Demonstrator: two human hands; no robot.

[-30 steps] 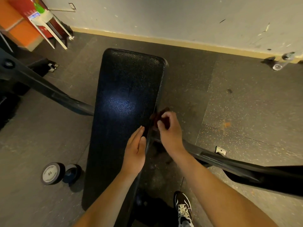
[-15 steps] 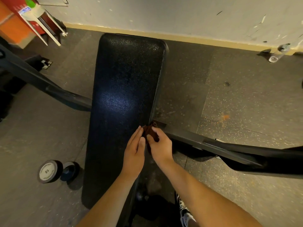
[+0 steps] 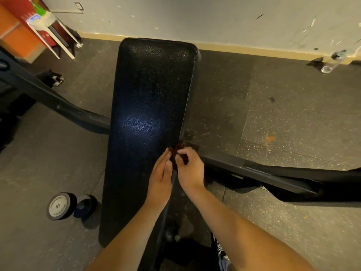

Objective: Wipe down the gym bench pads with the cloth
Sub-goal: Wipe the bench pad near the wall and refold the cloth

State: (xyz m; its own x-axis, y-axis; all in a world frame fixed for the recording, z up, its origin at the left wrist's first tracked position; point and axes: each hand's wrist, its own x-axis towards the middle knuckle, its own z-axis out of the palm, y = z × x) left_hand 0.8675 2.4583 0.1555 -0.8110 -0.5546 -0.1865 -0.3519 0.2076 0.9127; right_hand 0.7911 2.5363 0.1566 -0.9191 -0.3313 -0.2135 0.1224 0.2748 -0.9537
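At the black textured vinyl bench pad (image 3: 150,106) edge, right hand (image 3: 190,169) clutches a bunched dark brown cloth (image 3: 178,151); left hand (image 3: 160,177) lies flat, fingers straight.

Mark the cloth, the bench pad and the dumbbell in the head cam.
cloth (image 3: 180,147), head view, on the bunched brown fold at the pad's right edge.
bench pad (image 3: 152,90), head view, on its bare top surface.
dumbbell (image 3: 58,205), head view, on the end face marked 15.
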